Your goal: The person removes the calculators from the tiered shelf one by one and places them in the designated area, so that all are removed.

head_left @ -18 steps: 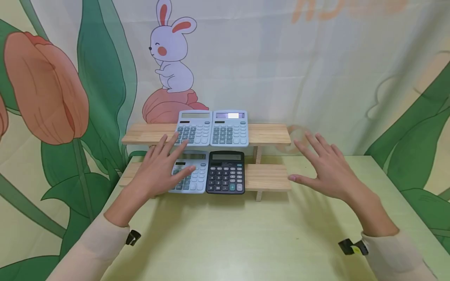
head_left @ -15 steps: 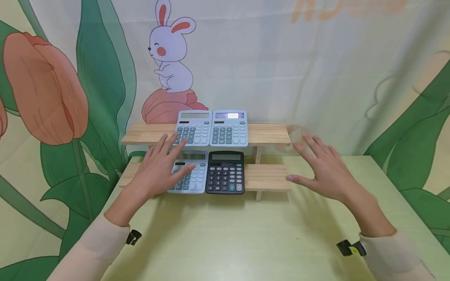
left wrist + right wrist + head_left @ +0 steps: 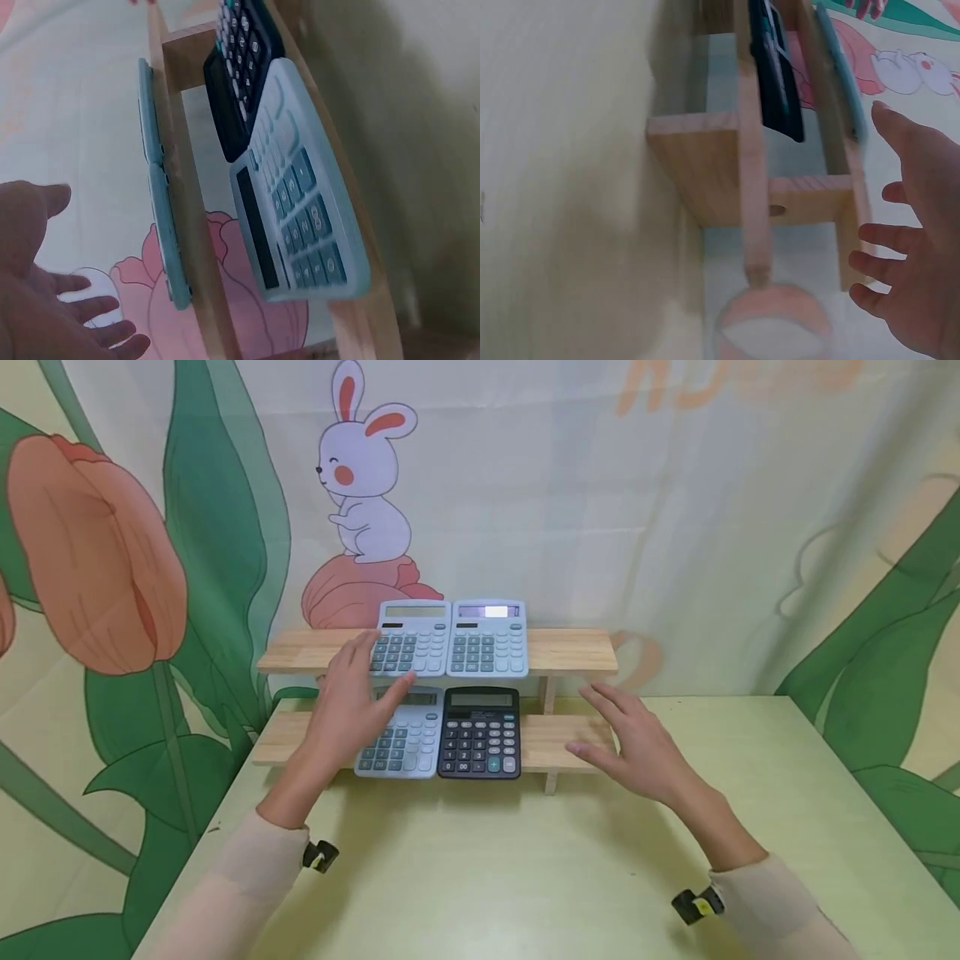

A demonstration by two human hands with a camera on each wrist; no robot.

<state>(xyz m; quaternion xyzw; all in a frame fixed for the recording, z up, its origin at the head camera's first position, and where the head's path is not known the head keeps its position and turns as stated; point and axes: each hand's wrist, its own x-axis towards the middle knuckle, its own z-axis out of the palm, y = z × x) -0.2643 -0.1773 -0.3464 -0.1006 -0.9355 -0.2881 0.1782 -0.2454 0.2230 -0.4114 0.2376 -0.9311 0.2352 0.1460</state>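
Note:
My left hand [image 3: 345, 714] hovers in front of the left calculators, thumb spread and fingers loosely extended, holding nothing. It partly hides the light-blue calculator [image 3: 408, 747] on the lower shelf and overlaps the edge of the upper left light-blue calculator [image 3: 427, 652]. My right hand [image 3: 637, 743] is in the air before the right end of the lower shelf [image 3: 558, 739], fingers apart and nothing in them. Between the hands, a black calculator [image 3: 480, 735] leans on the lower shelf beside the blue one. Another light-blue calculator [image 3: 489, 647] stands on the upper shelf [image 3: 573, 650], its display reflecting light.
The two-tier wooden stand sits at the back of a pale green table [image 3: 480, 868]. Behind it hangs a curtain [image 3: 555, 502] printed with a rabbit, tulips and leaves. Black straps [image 3: 321, 856] are at both cuffs.
My right hand has moved left and slightly down, now overlapping the lower shelf's end. My left hand has shifted slightly right and turned more upright. The calculators stay in place.

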